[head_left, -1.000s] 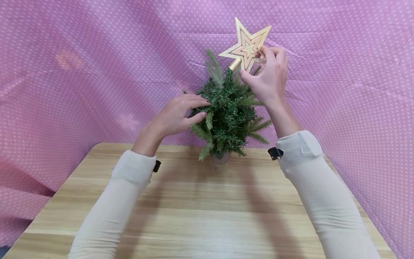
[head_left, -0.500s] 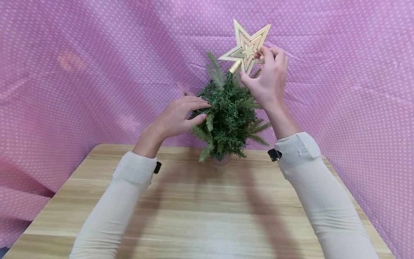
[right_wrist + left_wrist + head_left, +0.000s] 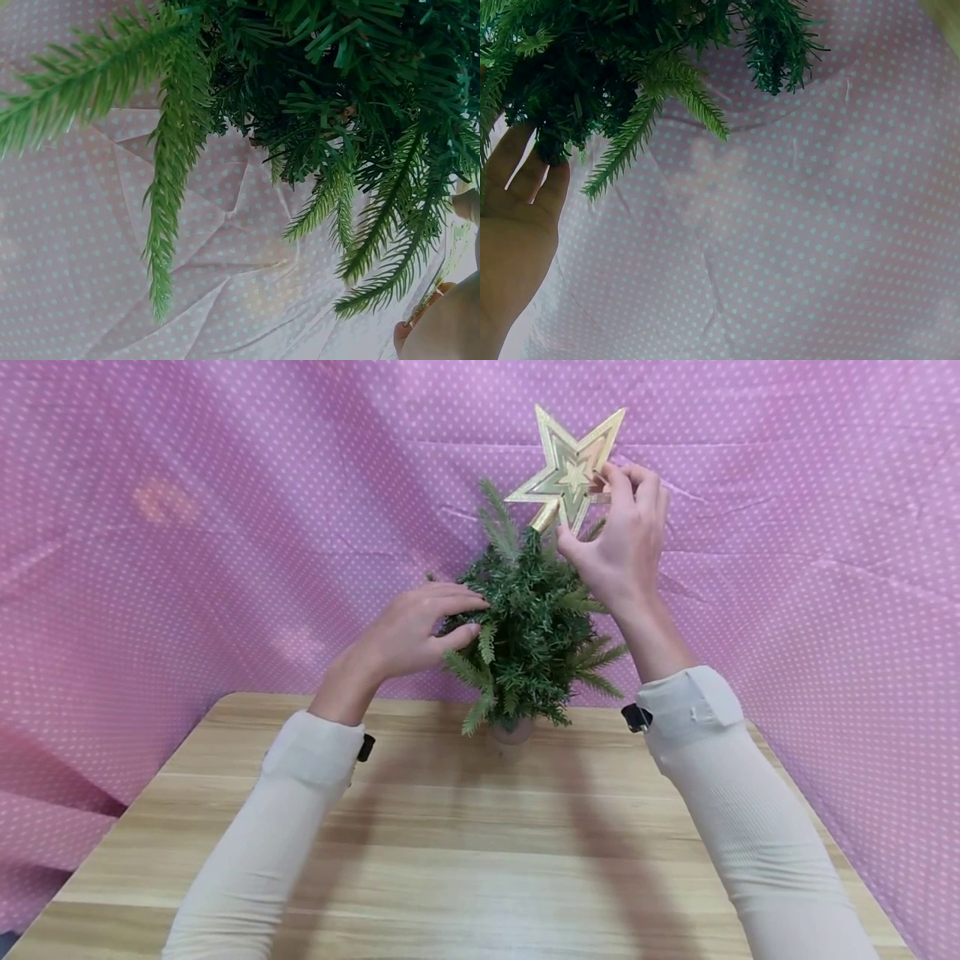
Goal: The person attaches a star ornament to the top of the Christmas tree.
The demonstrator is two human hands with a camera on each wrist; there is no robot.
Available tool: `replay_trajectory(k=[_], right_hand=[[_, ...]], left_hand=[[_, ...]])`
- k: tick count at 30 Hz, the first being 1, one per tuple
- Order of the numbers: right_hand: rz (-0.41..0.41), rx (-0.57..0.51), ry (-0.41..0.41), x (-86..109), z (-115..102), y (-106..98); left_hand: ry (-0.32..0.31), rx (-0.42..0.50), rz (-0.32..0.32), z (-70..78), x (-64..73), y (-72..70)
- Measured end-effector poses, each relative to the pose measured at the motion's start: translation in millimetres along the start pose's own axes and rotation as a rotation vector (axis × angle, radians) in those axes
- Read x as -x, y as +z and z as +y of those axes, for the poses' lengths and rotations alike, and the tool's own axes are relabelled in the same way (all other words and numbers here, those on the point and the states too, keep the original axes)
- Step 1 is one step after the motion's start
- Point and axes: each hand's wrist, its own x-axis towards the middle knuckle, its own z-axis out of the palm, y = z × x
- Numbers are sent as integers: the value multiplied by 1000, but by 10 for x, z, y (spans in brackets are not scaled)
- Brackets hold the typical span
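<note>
A small artificial Christmas tree [image 3: 532,627] stands at the far side of the table. At its tip is a gold star tree topper [image 3: 555,468], tilted, its tube-shaped socket right at the top branch. My right hand [image 3: 630,539] pinches the star's right-hand points between thumb and fingers. Only a sliver of my right hand [image 3: 450,322] shows at the right wrist view's edge. My left hand [image 3: 401,631] is at the tree's left side, fingertips among the branches and thumb apart from them. In the left wrist view, straight fingers of the left hand [image 3: 517,240] reach into the foliage.
The tree's round pinkish base [image 3: 512,731] rests near the back edge of the wooden table [image 3: 480,827]. Pink dotted cloth [image 3: 300,485] hangs behind and along both sides. Side branches [image 3: 596,677] stick out low on the right.
The star has turned slightly in my right hand, its upper points shifting left, and its socket sits a little lower. My left hand has stayed nearly still at the branches.
</note>
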Motion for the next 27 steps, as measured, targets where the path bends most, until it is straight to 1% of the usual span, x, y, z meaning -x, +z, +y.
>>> replay_trajectory(k=[10,15,22,27], right_hand=[[-9,18,-4,5,-19,-25],[-7,32,-31,-1,-28,-25],[2,51,-98,12,-15,-13],[6,51,-106,18,-12,-14]], left_hand=[[-3,-3,-1,-2,3,11],[-13,2,-2,-7,-1,14],[-17,3,-12,1,0,-1],[-13,-5,-17,3,0,-6]])
